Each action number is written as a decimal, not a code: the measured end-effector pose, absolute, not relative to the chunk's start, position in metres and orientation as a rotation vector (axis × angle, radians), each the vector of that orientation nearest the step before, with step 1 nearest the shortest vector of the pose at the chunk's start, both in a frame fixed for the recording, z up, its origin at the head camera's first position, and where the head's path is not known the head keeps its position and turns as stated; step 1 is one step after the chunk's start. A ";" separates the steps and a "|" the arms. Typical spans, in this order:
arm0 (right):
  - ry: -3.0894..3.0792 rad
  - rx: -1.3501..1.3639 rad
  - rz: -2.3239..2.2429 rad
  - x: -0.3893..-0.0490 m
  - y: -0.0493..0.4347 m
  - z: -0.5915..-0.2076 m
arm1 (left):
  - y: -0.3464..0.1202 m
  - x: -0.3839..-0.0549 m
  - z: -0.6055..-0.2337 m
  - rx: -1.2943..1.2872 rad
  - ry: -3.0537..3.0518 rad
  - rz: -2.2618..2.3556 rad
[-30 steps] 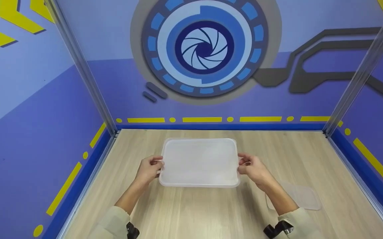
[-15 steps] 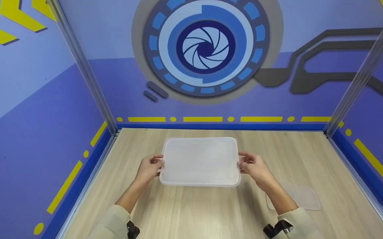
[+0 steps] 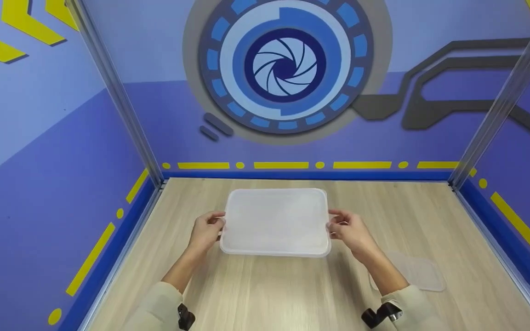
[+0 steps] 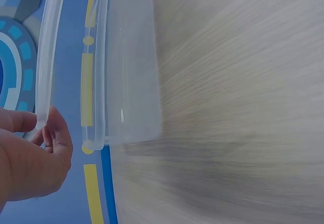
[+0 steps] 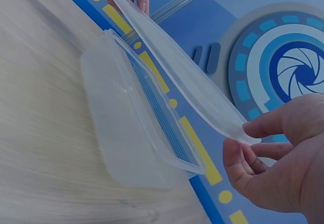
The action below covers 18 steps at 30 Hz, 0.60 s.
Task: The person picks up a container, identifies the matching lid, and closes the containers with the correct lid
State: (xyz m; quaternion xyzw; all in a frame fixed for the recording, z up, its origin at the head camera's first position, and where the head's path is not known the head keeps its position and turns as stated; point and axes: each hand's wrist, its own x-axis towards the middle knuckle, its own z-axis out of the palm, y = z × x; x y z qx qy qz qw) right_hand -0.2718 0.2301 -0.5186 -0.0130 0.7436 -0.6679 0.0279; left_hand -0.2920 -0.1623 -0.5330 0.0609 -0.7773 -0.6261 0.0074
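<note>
A translucent white rectangular lid (image 3: 275, 221) is held level across the middle of the head view. My left hand (image 3: 204, 233) pinches its left short edge between thumb and fingers. On the opposite edge, my right hand (image 3: 351, 233) pinches it the same way. Both wrist views show a clear plastic food container (image 4: 132, 67) standing on the table under the lid, with a gap between its rim and the lid (image 5: 179, 74). From the head view, the lid hides that container.
A second flat translucent lid (image 3: 421, 273) lies on the wooden table (image 3: 269, 294) at the right, partly covered by my right forearm. Printed blue panels (image 3: 191, 124) with metal corner posts (image 3: 124, 105) enclose the table at the back and sides.
The lid and both hands have shifted very slightly toward the back wall. Both grips stay the same, and the second lid has not moved.
</note>
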 end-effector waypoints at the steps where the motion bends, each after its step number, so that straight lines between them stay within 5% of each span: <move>1: 2.299 -0.031 -2.062 -0.272 0.230 -0.518 | -0.162 -0.292 -0.533 0.198 -2.431 -1.955; 18: 2.265 0.042 -2.085 -0.283 0.228 -0.520 | -0.161 -0.301 -0.530 0.203 -2.411 -1.922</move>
